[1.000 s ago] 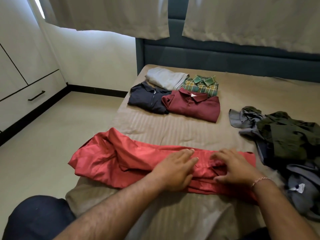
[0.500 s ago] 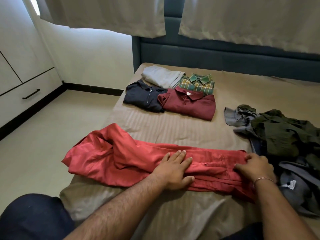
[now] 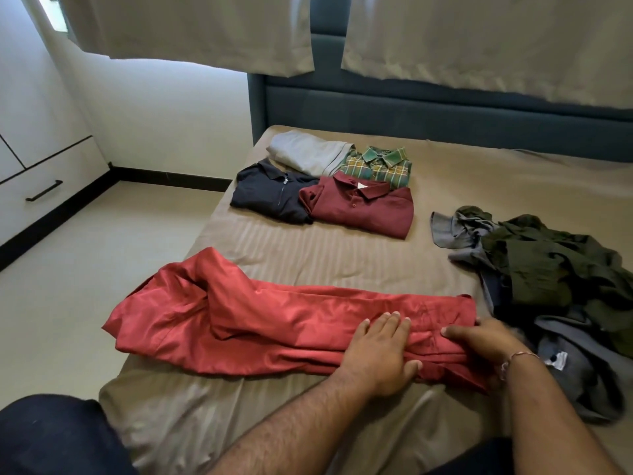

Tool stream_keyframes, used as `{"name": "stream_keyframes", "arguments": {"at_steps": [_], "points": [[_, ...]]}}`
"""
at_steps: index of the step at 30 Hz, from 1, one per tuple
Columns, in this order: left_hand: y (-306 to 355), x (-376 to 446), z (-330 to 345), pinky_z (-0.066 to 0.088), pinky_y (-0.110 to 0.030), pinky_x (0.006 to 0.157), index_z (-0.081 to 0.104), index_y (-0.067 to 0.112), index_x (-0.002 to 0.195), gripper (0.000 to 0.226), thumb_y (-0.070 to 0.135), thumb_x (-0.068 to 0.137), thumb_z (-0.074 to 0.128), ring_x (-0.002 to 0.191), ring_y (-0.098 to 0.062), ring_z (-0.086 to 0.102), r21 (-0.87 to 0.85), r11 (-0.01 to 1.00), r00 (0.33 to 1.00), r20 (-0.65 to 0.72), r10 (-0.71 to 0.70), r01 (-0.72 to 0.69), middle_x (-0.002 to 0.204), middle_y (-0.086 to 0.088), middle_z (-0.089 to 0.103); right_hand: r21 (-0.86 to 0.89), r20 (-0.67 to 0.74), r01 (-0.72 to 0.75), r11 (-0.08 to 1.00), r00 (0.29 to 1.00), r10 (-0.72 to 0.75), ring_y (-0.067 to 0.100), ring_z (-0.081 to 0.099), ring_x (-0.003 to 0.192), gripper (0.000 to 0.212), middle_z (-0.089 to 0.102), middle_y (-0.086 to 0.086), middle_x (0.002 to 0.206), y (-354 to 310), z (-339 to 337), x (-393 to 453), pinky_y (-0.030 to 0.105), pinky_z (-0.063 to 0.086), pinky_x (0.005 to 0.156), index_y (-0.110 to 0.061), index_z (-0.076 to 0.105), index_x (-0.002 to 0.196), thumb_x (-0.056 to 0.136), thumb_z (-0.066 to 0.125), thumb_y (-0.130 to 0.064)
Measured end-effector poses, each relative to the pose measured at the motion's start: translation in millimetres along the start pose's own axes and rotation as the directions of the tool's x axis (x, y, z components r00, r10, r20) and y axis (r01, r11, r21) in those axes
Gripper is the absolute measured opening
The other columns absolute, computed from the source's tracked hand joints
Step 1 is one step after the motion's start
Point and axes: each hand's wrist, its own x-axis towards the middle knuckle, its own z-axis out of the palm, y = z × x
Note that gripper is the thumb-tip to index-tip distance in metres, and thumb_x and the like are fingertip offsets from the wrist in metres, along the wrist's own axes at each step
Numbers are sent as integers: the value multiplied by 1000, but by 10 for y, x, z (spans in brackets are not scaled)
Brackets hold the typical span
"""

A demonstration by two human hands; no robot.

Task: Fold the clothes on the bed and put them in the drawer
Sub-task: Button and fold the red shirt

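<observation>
Head view: nearest, the left hand (image 3: 378, 353) lies flat with straight fingers pressing the red garment (image 3: 274, 320), which stretches in a long narrow strip across the near part of the bed (image 3: 342, 255). The right hand (image 3: 479, 341) grips its right end, fingers curled on the cloth. Just to the right an unfolded heap (image 3: 548, 286) of green and grey clothes waits. Farther back, four folded pieces sit together: a maroon shirt (image 3: 363, 210), a dark shirt (image 3: 270, 197), a plaid shirt (image 3: 380, 166) and a grey piece (image 3: 308, 152). By my reckoning folding is about halfway. The drawer (image 3: 44, 190) at far left looks closed, its contents unseen; nothing appears stowed yet.
</observation>
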Motion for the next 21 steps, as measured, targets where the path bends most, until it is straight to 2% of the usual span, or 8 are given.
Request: {"name": "stream_keyframes", "arguments": {"at_steps": [7, 9, 10, 12, 14, 15, 17, 21], "points": [[85, 68, 36, 7, -52, 130, 21, 16, 164, 75, 50, 101, 42, 160, -26, 14, -43, 998, 998, -25, -51, 50, 172, -9, 19, 216, 44, 157, 964, 984, -171, 29, 76, 88, 29, 79, 12, 97, -163, 192, 23, 36, 59, 74, -9, 69, 116, 88, 75, -3], [22, 87, -26, 28, -45, 125, 44, 16, 153, 65, 34, 91, 48, 147, -25, 40, -360, 933, 998, -66, -17, -8, 159, -12, 45, 216, 34, 252, 943, 964, -265, 17, 75, 82, 27, 77, 10, 101, -269, 313, -59, 27, 58, 68, -11, 67, 116, 92, 71, 0], [-30, 82, -63, 42, -39, 114, 56, 16, 140, 58, 25, 84, 48, 132, -23, 55, -619, 785, 993, -99, -66, -9, 145, -11, 59, 220, 48, 303, 927, 946, -320, 12, 75, 81, 27, 77, 8, 104, -314, 399, -109, 23, 58, 67, -13, 66, 116, 93, 69, 1], [-195, 48, -175, 52, -32, 91, 66, 17, 124, 45, 11, 84, 46, 105, -21, 64, -969, 246, 953, -50, -297, 26, 128, -17, 67, 275, 148, 372, 887, 895, -421, 8, 74, 87, 25, 75, 7, 110, -383, 604, -221, 21, 59, 73, -18, 64, 117, 97, 66, -2], [-387, 13, -282, 54, -38, 87, 69, 15, 125, 33, 20, 101, 46, 100, -29, 65, -964, -263, 931, 58, -360, -41, 127, -27, 63, 319, 322, 354, 879, 832, -452, 12, 72, 88, 24, 74, 4, 110, -430, 788, -332, 25, 59, 75, -21, 62, 124, 102, 60, -11], [-442, -27, -330, 55, -42, 92, 70, 12, 125, 36, 31, 105, 47, 102, -34, 66, -916, -395, 924, 94, -370, -65, 127, -28, 64, 291, 387, 346, 892, 810, -440, 14, 70, 84, 23, 74, 4, 106, -448, 841, -371, 26, 56, 71, -23, 62, 127, 105, 58, -18], [-527, -68, -442, 57, -44, 94, 69, 8, 122, 39, 38, 107, 50, 104, -33, 69, -915, -392, 883, 101, -458, -99, 121, -21, 70, 283, 372, 333, 899, 826, -423, 19, 65, 78, 20, 74, 7, 96, -475, 882, -397, 28, 49, 65, -19, 68, 120, 107, 54, -26], [-626, -69, -476, 57, -36, 91, 55, 8, 140, 36, 22, 107, 54, 103, -23, 69, -988, -137, 793, 28, -609, -70, 117, -12, 70, -4, -96, 426, 905, 900, -425, 22, 71, 80, 12, 76, -1, 83, -306, 708, -76, 37, 56, 75, -26, 73, 90, 98, 65, -23]]}}
